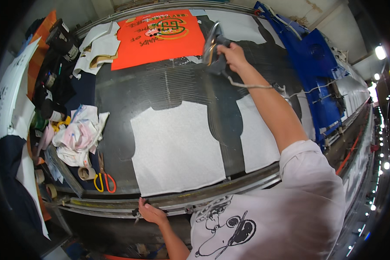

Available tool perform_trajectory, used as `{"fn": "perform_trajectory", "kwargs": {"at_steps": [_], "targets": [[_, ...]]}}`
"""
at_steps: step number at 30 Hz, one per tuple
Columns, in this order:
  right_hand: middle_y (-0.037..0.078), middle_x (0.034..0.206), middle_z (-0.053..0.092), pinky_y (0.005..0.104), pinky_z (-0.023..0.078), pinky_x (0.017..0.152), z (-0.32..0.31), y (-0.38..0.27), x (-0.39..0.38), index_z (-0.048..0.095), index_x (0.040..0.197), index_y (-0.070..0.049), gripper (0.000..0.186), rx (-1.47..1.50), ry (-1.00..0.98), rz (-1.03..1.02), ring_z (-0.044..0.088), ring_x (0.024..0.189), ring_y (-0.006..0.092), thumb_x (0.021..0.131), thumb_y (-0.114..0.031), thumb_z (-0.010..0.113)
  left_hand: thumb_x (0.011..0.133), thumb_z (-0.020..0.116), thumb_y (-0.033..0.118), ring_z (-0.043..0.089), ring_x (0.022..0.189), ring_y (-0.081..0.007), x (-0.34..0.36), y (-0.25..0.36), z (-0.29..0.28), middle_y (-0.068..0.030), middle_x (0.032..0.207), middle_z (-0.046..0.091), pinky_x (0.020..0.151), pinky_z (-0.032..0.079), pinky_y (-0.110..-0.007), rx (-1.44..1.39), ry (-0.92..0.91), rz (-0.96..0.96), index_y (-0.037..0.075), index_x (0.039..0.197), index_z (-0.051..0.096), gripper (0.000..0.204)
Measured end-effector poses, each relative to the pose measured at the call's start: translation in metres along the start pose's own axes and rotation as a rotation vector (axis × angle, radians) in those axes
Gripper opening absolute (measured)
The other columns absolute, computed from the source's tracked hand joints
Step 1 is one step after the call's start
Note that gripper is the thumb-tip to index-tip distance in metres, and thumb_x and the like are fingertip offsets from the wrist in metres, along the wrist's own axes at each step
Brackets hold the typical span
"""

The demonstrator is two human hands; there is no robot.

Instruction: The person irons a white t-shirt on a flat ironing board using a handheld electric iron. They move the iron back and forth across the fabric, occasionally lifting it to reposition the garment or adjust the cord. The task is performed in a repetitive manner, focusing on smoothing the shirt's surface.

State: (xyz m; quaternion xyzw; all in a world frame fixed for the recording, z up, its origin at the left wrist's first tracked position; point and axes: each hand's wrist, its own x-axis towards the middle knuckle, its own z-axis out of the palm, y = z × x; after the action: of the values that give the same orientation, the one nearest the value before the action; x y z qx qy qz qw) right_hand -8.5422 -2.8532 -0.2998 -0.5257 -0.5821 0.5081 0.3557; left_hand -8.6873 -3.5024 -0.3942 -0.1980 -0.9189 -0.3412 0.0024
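Note:
My right hand (235, 57) is wrapped around the handle of a clothes iron (213, 50), tilted up beside an orange printed fabric panel (160, 39). A pale cord (249, 86) runs from the iron under my forearm. My left hand (152, 213) is low at the table's front rail (173, 198), just below the near left corner of a white garment-shaped fabric piece (177, 147). Its fingers look loosely extended, and I see nothing held in them. Another white fabric piece (258, 134) lies to the right, partly hidden by my right arm.
Scissors with yellow and red handles (104, 182), a tape roll (86, 173) and crumpled rags (80, 136) lie at the table's left. White scraps (97, 45) sit at the far left. A blue covered frame (303, 56) stands along the right side.

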Motion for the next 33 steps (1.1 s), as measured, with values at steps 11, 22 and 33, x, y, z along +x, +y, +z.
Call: {"fn": "perform_trajectory", "kwargs": {"at_steps": [11, 22, 33], "targets": [[0.02, 0.087, 0.058, 0.0503, 0.044, 0.076, 0.007, 0.074, 0.08, 0.055, 0.088, -0.001, 0.036, -0.372, 0.846, -0.562, 0.057, 0.086, 0.0405, 0.089, -0.035, 0.066, 0.106, 0.027, 0.047, 0.06, 0.096, -0.0399, 0.002, -0.006, 0.004, -0.0228, 0.107, 0.065, 0.087, 0.045, -0.047, 0.199, -0.028, -0.008, -0.005, 0.118, 0.063, 0.064], [0.035, 0.133, 0.042, 0.0485, 0.04, 0.107, -0.013, 0.128, 0.0, 0.039, 0.137, 0.006, 0.071, -0.567, 0.645, -0.214, 0.047, 0.122, 0.0488, 0.082, -0.026, 0.071, 0.104, 0.027, 0.05, 0.062, 0.097, -0.0367, -0.006, -0.005, 0.025, -0.0209, 0.115, 0.064, 0.089, 0.047, -0.047, 0.248, -0.139, 0.093, 0.001, 0.123, 0.062, 0.063], [0.024, 0.103, 0.067, 0.0442, 0.05, 0.078, 0.118, 0.086, -0.452, 0.064, 0.103, 0.001, 0.026, -0.064, -0.947, -0.398, 0.064, 0.093, 0.039, 0.09, -0.021, 0.06, 0.103, 0.025, 0.053, 0.062, 0.098, -0.0357, -0.016, -0.006, 0.059, -0.0198, 0.116, 0.063, 0.088, 0.047, -0.047, -0.038, -0.102, 0.008, 0.002, 0.128, 0.058, 0.066]]}}
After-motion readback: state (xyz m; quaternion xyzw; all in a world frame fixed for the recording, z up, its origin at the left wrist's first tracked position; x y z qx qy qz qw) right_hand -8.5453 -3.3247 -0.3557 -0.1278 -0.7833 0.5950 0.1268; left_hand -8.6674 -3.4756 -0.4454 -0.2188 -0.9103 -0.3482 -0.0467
